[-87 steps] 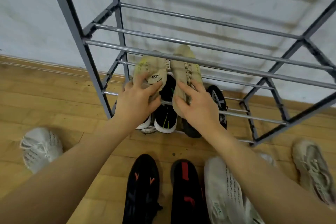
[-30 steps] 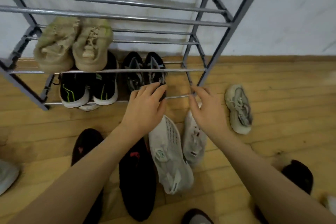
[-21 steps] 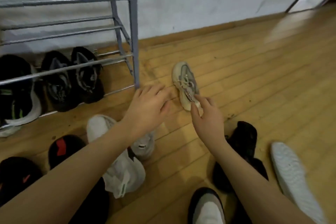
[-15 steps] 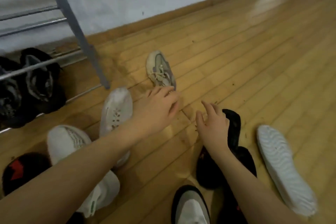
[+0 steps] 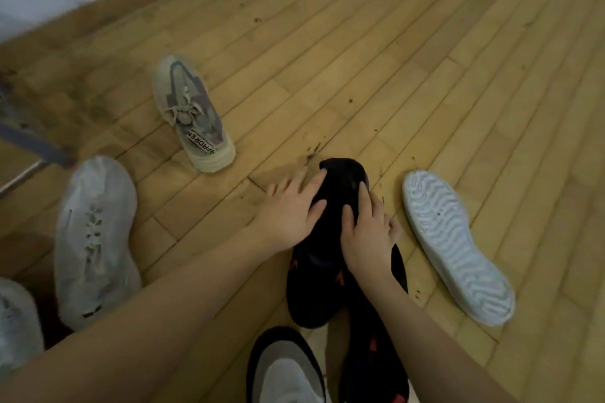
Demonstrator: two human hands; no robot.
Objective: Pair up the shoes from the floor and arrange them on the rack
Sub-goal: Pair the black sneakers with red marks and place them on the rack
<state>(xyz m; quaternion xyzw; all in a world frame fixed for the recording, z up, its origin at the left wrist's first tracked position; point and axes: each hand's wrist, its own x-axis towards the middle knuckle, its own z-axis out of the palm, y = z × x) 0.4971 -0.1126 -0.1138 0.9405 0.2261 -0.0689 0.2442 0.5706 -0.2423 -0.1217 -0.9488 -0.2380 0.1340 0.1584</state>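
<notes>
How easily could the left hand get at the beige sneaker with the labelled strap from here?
Probably yes. The left hand rests on the black shoe, and only bare floor lies between it and the beige sneaker, which sits upright and uncovered, with nothing stacked on it.

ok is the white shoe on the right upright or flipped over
Flipped over: the white shoe lies sole-up on the wooden floor, its ridged tread facing the camera, beside the black shoe.

Floor [image 5: 376, 52] glossy wood planks; black shoe [image 5: 340, 180] matt cloth (white sole [image 5: 455, 245] ridged rubber).
</notes>
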